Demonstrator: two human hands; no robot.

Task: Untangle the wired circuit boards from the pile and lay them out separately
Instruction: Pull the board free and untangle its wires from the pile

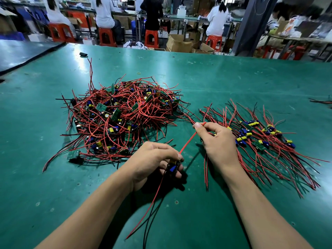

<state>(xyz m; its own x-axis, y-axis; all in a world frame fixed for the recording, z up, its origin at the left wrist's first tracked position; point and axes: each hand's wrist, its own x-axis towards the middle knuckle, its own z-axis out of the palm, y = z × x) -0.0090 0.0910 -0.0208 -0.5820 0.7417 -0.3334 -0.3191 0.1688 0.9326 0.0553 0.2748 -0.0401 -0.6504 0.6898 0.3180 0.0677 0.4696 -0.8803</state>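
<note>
Now, wired board [172,168] between left hand [152,161], right hand [218,141]

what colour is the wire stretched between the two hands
The wire is red, seen in the head view.

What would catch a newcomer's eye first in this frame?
The big tangled pile of red-wired boards sits left of centre on the green table. To its right, the sorted boards lie fanned out side by side. In front, the left hand grips one board while the right hand pinches a red wire stretched between the two hands.
</note>
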